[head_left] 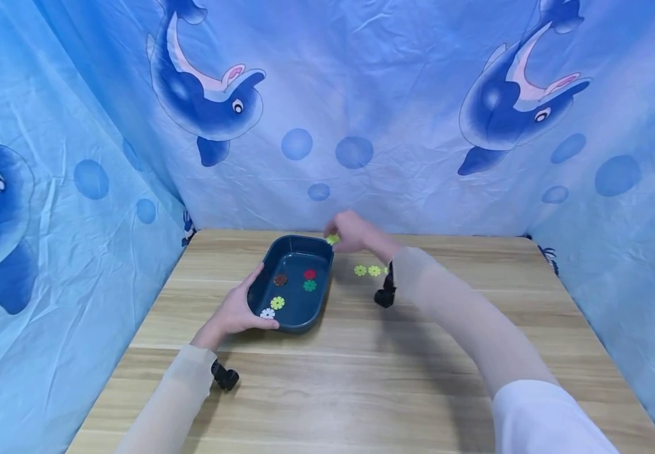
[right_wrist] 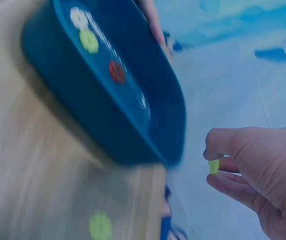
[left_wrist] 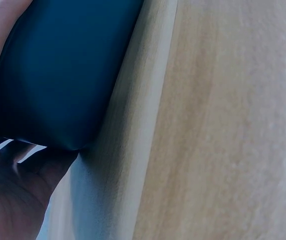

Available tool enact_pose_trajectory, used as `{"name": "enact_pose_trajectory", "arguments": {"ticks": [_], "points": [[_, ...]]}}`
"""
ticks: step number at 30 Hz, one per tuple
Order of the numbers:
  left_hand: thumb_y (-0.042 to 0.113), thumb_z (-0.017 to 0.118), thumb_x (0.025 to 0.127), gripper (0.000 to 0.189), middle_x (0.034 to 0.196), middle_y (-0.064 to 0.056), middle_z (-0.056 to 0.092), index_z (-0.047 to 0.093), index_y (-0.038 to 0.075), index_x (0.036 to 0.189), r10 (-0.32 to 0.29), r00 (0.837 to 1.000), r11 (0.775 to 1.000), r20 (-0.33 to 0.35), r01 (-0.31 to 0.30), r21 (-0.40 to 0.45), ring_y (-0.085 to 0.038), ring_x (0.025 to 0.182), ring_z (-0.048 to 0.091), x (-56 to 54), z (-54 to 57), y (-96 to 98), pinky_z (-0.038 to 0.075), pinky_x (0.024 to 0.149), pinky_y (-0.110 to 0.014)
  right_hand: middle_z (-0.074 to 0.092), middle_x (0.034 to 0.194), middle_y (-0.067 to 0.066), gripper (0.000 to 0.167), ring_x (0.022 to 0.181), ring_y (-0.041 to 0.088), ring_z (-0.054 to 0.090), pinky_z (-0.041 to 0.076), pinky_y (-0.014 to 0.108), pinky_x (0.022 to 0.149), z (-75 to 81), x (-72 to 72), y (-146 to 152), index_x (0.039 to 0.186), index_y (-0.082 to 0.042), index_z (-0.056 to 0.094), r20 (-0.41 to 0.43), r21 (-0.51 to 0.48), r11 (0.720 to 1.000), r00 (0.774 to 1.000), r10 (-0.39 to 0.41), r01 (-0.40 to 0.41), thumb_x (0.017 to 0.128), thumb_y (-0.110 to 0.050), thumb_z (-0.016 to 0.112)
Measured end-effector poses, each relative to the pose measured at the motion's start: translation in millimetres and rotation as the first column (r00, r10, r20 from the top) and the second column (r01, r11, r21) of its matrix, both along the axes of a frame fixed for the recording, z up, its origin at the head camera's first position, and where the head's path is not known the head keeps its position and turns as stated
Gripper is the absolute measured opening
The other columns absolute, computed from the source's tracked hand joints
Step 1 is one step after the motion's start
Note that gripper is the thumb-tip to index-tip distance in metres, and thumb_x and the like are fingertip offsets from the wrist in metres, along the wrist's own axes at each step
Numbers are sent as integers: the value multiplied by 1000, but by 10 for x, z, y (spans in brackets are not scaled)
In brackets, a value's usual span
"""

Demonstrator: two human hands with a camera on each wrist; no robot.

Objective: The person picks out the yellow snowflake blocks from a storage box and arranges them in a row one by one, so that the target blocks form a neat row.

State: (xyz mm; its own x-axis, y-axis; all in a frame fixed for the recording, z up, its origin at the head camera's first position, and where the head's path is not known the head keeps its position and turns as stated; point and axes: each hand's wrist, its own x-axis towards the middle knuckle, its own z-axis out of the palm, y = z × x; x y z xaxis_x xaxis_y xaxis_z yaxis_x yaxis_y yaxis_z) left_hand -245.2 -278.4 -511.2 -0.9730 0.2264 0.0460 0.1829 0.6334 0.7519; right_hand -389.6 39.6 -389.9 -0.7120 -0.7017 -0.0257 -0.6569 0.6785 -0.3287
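A dark blue rectangular basin sits on the table, with white, yellow-green, brown, red and green snowflake discs lying inside. My left hand grips its near left corner, thumb along the near side and fingers along the left. Above the basin's far right corner, my right hand pinches a yellow-green snowflake disc between thumb and fingers. More yellow-green discs lie in a row right of the basin; the right forearm hides part of that row.
The wooden table ends at a back edge just beyond the basin. A blue cloth with dolphins hangs behind and at both sides. Each wrist wears a black strap with a small camera.
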Motion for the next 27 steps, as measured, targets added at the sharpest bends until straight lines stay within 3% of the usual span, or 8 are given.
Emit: {"name": "enact_pose_trajectory", "arguments": {"ticks": [4, 9, 14, 27], "points": [[37, 103, 67, 139, 175, -21, 28, 15, 23, 173, 5, 1000, 1000, -2, -5, -2, -49, 154, 36, -1, -3, 2, 35, 123, -71, 78, 123, 16, 36, 115, 32, 73, 60, 43, 105, 47, -81, 418, 123, -3, 76, 3, -12, 996, 996, -92, 92, 88, -8, 79], [37, 103, 67, 139, 175, -22, 27, 14, 23, 173, 5, 1000, 1000, 2, -5, -1, -49, 155, 36, 2, -1, 3, 34, 123, -71, 74, 130, 21, 40, 125, 39, 68, 55, 51, 111, -4, -120, 973, 127, -1, 73, 27, 18, 978, 977, -210, 210, 88, -9, 79], [36, 103, 67, 138, 175, -22, 28, 14, 23, 173, 5, 1000, 1000, 7, -6, 9, -49, 153, 38, 10, 5, -2, 35, 122, -71, 74, 128, 24, 39, 122, 43, 68, 56, 55, 109, -84, -133, 1405, 124, 2, 74, 19, 33, 965, 965, -262, 262, 87, -10, 80], [40, 102, 67, 139, 174, -22, 28, 14, 23, 173, 5, 1000, 1000, 10, -5, 1, -48, 152, 39, 0, -10, -5, 36, 122, -71, 75, 124, 27, 33, 118, 45, 69, 57, 58, 105, -222, -23, 1946, 119, 5, 76, -4, 63, 943, 945, -326, 325, 89, -8, 77]]}}
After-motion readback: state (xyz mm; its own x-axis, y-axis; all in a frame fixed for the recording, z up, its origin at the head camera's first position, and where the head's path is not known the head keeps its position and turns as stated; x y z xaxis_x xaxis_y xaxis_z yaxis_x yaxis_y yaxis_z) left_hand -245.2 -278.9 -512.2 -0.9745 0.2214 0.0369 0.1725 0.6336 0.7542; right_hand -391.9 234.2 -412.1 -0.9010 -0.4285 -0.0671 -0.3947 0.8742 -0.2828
